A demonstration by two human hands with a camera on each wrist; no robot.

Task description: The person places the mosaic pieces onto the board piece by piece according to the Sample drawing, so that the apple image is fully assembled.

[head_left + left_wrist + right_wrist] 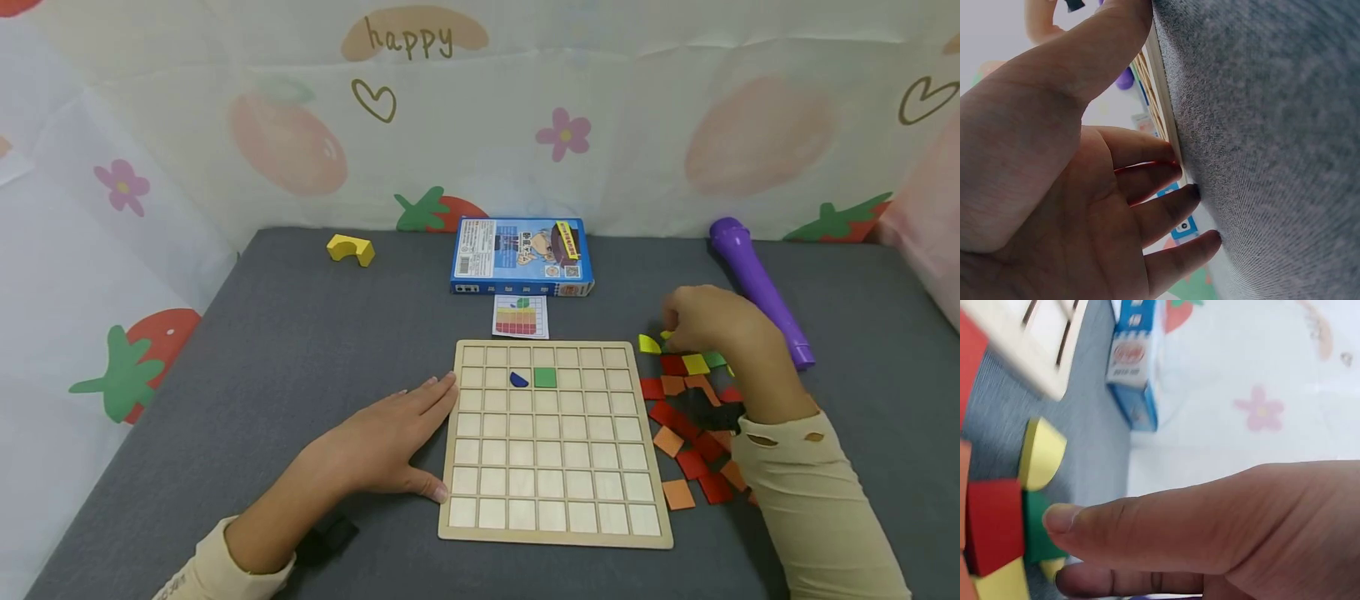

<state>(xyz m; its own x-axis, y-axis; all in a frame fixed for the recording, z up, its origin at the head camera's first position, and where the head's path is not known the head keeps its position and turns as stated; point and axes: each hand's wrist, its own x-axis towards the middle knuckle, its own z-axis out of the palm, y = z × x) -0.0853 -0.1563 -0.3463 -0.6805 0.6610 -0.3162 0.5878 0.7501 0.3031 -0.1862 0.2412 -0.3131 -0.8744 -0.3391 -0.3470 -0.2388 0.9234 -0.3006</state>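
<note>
A wooden grid board (pixel 555 542) lies on the dark cloth, with a blue half-round piece (pixel 518 380) and a green square tile (pixel 545 377) in its second row. My left hand (pixel 390 433) is spread along the board's left side, fingertips and thumb at the edge. At the right, my right hand (pixel 708 321) reaches down into loose coloured tiles. In the right wrist view its thumb overlaps a green piece (pixel 1034 519), with the fingertip a little apart from the thumb. A yellow curved-edge piece (pixel 1042 455) and a red tile (pixel 996 525) lie beside it.
Red and orange tiles (pixel 678 494) are scattered along the board's right side. Behind the board are a pattern card (pixel 521 317) and a blue box (pixel 522 257). A yellow arch block (pixel 351 248) sits at back left, a purple microphone-shaped object (pixel 761 287) at right.
</note>
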